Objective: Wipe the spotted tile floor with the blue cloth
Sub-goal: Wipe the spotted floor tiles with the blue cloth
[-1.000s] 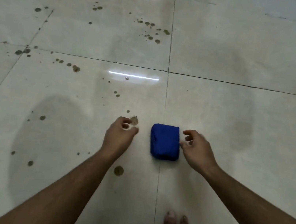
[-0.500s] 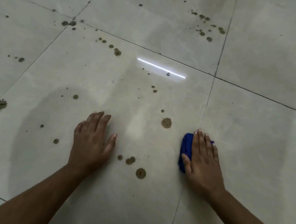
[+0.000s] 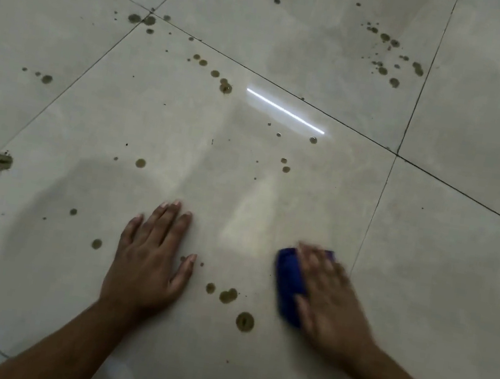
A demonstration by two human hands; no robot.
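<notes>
On the tile floor (image 3: 271,209), the blue cloth (image 3: 288,279) lies under the right hand (image 3: 330,302), its flat-fingered grip pressing it.

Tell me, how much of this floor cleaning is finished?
Barely begun. Done: the blue cloth is down on the tile floor under the right hand, which presses it flat, blurred as if sliding. The left hand rests flat on the tile. Left: nearly everything, including the brown spots beside the cloth and the spot cluster farther off.
</notes>
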